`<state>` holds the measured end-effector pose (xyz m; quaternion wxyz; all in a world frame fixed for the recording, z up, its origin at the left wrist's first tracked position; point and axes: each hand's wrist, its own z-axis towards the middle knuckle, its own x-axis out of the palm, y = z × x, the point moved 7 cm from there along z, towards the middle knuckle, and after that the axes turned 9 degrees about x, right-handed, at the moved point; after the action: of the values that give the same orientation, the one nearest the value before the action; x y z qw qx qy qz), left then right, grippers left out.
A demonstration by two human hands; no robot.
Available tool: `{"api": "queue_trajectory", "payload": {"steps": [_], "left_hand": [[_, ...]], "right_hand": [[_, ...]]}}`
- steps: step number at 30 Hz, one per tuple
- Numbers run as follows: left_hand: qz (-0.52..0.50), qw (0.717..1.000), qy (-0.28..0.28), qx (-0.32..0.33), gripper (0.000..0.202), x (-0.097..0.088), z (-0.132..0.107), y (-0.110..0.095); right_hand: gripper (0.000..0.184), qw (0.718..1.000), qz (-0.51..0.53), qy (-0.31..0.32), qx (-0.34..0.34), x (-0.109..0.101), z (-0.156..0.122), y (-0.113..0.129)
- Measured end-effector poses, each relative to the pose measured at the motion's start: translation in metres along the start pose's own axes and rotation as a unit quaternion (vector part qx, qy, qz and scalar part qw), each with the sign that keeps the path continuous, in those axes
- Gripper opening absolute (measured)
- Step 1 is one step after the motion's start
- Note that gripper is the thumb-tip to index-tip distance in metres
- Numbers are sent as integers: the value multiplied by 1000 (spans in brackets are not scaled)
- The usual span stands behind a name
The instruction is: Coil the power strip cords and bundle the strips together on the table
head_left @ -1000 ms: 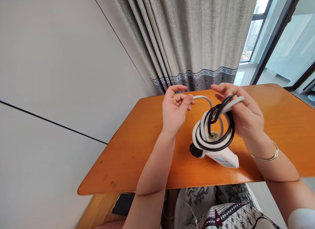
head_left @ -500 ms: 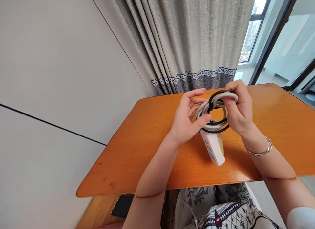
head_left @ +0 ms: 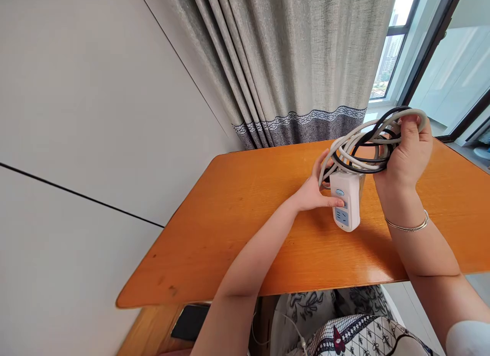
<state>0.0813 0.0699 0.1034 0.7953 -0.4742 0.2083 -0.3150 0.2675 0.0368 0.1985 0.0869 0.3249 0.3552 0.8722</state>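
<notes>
Your right hand fingers grip the coiled cable, lifted above the bench. Power strip hangs below, long axis vertical; left hand fingers pinch its side.

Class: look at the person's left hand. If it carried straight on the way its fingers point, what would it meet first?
The left hand points rightward and already touches the white power strip, thumb on its face. Beyond that, probably the right hand's wrist, though depth is unclear.

Table left half bare; curtain behind.
</notes>
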Motion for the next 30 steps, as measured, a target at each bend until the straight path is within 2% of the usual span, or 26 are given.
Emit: {"api": "queue_trajectory", "payload": {"steps": [2, 6, 9, 12, 17, 21, 25, 28, 30], "left_hand": [[-67, 997, -11, -45, 124, 3, -2, 16], [-154, 981, 16, -118, 73, 24, -8, 37], [-186, 976, -5, -114, 63, 33, -10, 38], [-180, 978, -42, -101, 55, 29, -9, 34], [-138, 972, -122, -147, 46, 1, -13, 34], [-137, 949, -201, -202, 48, -25, -32, 38], [-114, 922, -274, -251, 44, -54, -61, 39], [-113, 899, -343, -248, 54, -82, -83, 34], [-104, 892, -366, -246, 58, -101, -96, 30]], "right_hand": [[29, 1000, -6, 4, 13, -8, 6, -9], [31, 999, -14, 6, 38, -21, 16, -23], [28, 998, -3, -9, 56, -26, 25, -33], [25, 994, 33, -29, 96, -29, 35, -50], [17, 965, 89, -73, 236, -28, 43, -100], [15, 921, 91, -72, 371, -14, 25, -141], [23, 893, 11, 22, 449, 8, -8, -164], [25, 870, -32, 97, 482, 21, -36, -172], [29, 855, -46, 126, 502, 27, -53, -177]]}}
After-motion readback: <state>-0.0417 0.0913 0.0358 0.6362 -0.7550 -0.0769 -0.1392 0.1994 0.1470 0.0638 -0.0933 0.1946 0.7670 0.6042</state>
